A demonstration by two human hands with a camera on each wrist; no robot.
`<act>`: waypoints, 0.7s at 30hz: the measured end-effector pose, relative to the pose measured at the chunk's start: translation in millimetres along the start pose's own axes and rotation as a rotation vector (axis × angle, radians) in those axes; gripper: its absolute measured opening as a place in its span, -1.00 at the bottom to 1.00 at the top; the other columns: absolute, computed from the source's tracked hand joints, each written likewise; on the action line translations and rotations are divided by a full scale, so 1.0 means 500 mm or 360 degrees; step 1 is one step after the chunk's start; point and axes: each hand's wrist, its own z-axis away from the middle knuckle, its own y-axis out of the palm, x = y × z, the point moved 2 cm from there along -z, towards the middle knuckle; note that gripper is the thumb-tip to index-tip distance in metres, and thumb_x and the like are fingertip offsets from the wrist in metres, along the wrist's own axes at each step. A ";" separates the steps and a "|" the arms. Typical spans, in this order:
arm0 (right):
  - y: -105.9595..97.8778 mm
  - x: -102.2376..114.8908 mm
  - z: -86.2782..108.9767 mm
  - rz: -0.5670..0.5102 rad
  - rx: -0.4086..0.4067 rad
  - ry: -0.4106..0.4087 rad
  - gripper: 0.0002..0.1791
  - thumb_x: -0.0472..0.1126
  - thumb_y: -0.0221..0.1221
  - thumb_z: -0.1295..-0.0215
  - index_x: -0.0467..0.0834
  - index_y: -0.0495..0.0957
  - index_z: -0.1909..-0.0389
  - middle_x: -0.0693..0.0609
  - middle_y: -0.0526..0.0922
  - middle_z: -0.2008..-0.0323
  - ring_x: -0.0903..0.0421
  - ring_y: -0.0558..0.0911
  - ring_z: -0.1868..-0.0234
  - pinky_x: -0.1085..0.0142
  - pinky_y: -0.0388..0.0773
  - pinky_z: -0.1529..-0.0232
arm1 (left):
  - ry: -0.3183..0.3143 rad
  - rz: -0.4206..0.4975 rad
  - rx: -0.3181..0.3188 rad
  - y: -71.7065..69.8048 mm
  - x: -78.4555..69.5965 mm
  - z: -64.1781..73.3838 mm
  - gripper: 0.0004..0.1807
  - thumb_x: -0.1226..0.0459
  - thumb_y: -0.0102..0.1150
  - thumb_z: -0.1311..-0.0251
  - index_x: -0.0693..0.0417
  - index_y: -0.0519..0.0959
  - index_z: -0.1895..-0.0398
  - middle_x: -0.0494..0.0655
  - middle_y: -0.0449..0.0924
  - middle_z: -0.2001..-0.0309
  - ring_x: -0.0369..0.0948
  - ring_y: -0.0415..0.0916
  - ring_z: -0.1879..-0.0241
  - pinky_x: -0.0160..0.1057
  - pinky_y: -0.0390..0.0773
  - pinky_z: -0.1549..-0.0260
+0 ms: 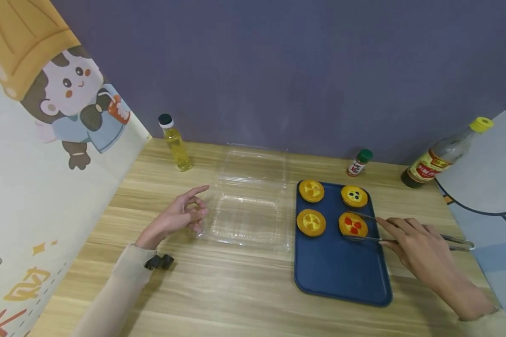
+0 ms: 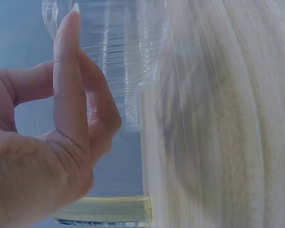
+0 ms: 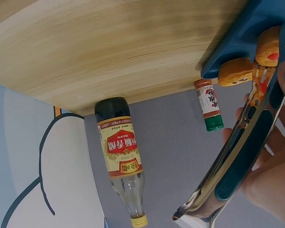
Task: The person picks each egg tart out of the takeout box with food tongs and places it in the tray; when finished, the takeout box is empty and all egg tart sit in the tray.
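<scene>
My right hand (image 1: 421,248) grips a pair of metal tongs (image 3: 244,152) with dark green grip panels. The tongs' two arms lie on either side of a tart with red pieces on top (image 1: 353,224), on the blue tray (image 1: 341,271). Beside it on the tray are a tart with dark berries (image 1: 354,196) and two tarts with yellow topping, one upper (image 1: 311,191) and one lower (image 1: 311,222). My left hand (image 1: 181,213) holds nothing, its index finger stretched out, close to the left side of a clear plastic container (image 1: 246,220) whose lid (image 1: 253,168) lies folded back.
A bottle of yellow oil (image 1: 177,150) stands at the back left by the wall. Behind the tray is a small green-capped seasoning jar (image 1: 358,164). A yellow-capped vinegar bottle (image 1: 434,161) stands at the back right. The wooden table (image 1: 219,290) meets walls at the back and sides.
</scene>
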 end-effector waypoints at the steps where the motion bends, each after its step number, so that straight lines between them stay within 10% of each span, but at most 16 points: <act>1: 0.000 0.000 0.000 0.0003 0.0006 0.0002 -0.07 0.42 -0.51 -0.55 -0.07 0.65 -0.25 -0.10 0.75 -0.01 -0.15 0.67 0.06 -0.17 0.62 0.30 | -0.0003 -0.0002 -0.0003 0.000 0.000 0.000 -0.15 0.42 0.11 -0.49 0.03 -0.08 -0.71 0.11 0.32 -0.05 -0.22 0.56 0.40 -0.19 0.86 0.37; 21: -0.005 0.007 0.004 0.0010 0.0009 0.0024 -0.04 0.45 -0.52 -0.51 -0.10 0.55 -0.36 -0.16 0.69 -0.07 -0.20 0.64 0.03 -0.18 0.61 0.25 | 0.0009 -0.0015 0.0013 -0.005 0.004 -0.002 -0.16 0.49 0.01 -0.45 0.05 -0.08 -0.71 0.25 0.35 -0.05 -0.22 0.53 0.38 -0.16 0.86 0.38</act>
